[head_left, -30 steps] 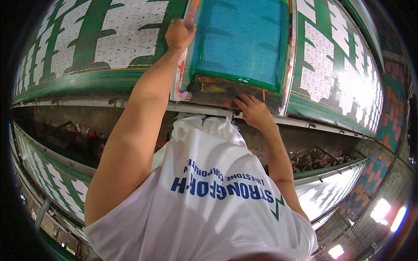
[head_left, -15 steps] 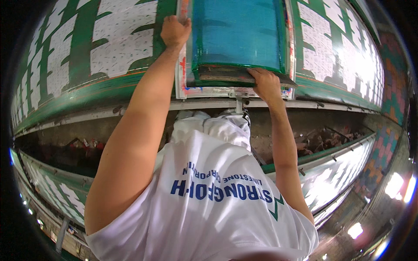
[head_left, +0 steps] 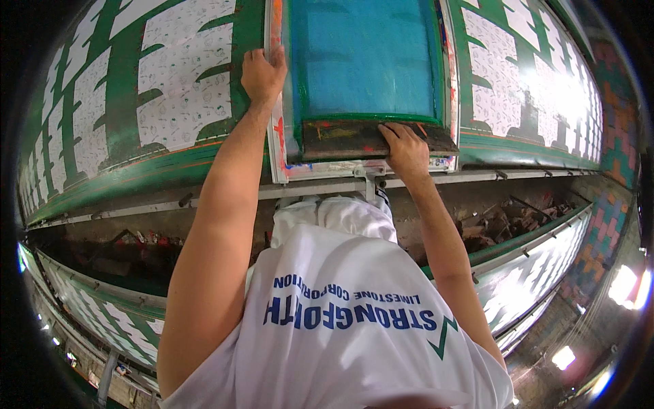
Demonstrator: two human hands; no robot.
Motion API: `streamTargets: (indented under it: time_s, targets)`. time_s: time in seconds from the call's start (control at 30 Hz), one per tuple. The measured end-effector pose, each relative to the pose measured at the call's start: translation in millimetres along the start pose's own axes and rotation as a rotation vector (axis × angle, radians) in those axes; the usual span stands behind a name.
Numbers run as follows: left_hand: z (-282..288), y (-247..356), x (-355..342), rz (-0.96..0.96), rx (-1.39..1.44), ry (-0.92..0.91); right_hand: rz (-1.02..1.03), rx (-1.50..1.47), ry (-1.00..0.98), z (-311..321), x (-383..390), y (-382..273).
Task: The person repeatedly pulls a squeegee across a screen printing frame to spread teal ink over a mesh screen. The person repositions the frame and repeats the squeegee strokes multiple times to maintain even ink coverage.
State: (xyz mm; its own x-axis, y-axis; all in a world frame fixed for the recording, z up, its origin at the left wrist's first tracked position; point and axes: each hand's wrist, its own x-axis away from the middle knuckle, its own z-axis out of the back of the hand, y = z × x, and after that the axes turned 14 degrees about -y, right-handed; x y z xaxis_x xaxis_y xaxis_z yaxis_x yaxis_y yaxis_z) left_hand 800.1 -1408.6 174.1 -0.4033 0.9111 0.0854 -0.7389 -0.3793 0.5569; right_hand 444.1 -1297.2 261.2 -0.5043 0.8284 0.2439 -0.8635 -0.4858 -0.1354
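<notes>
A screen printing frame with blue mesh lies on the long green table in front of me. My left hand is closed on the frame's left side rail, its thumb along the inner side. Across the near end of the mesh lies a wide, dark, paint-stained squeegee, its broad face tilted up. My right hand grips it right of its middle, fingers over the far edge. The squeegee's lower edge and my right thumb's underside are hidden.
Printed white sheets lie in rows on the green table, left and right of the frame. A metal rail runs along its near edge. Scraps litter the floor between this table and another one behind me.
The squeegee has tipped from nearly edge-on to showing its broad face, with my right hand still on it. My left hand stays on the frame. The whole view has shifted slightly.
</notes>
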Motion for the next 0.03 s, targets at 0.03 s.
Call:
streamTargets:
  time_s: [0.03]
  targets:
    - [0.5,0.1,-2.3,0.031,0.02,-0.029,0.007,-0.005,-0.009,-0.7,-6.9,3.7]
